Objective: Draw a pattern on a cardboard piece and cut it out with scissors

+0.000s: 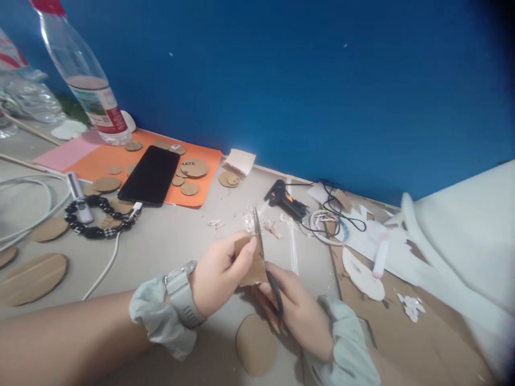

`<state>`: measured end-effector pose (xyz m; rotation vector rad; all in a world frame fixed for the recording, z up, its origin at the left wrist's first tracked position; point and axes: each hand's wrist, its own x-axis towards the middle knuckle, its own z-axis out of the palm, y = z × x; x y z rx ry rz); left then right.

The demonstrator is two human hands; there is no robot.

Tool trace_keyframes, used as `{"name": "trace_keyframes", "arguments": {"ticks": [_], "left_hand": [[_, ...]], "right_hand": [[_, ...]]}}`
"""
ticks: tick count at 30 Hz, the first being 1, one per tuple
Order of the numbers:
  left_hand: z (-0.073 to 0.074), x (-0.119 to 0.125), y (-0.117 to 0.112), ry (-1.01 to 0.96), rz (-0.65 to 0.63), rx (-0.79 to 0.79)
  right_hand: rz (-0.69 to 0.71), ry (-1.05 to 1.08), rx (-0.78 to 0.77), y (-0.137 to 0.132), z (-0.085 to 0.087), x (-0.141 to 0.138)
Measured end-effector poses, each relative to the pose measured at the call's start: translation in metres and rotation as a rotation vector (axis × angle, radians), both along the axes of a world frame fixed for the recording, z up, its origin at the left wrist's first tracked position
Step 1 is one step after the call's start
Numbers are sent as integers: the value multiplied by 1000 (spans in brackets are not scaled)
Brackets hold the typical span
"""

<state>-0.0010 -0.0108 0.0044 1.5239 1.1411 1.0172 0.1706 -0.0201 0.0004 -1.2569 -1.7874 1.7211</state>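
In the middle of the head view, my left hand (219,273) pinches a small piece of brown cardboard (254,268) between thumb and fingers. My right hand (295,303) grips the dark handles of a pair of scissors (258,225), whose blades point away from me along the cardboard's right edge. Whether the blades are parted is hard to make out. Below both hands a round cardboard disc (256,344) lies on the grey table. Beyond them sits a black glue gun (286,199) among scattered white scraps.
At the left lie a black phone (149,176), orange paper (197,199), a beaded bracelet (93,231), cables and several cardboard discs (34,279). A water bottle (94,102) stands behind. On the right are a cardboard sheet (426,343), paper scraps and a white curved object (462,241). A blue partition (301,80) rises behind.
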Motion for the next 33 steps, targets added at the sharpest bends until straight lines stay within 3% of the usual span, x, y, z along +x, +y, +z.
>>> {"name": "trace_keyframes", "arguments": {"ticks": [9, 15, 20, 24, 27, 33], "left_hand": [[-2, 3, 2, -76, 51, -70], [0, 3, 2, -140, 7, -125], [0, 3, 2, -181, -92, -256], [-2, 4, 2, -197, -161, -312], [-1, 3, 2, -216, -122, -319], [-1, -1, 2, -247, 108, -209]], "right_hand": [[-256, 156, -5, 0, 3, -6], [-412, 77, 115, 6, 10, -5], [-463, 78, 180, 11, 8, -1], [-439, 93, 156, 14, 6, 1], [-410, 143, 64, 13, 6, 2], [-9, 249, -43, 13, 9, 5]]}}
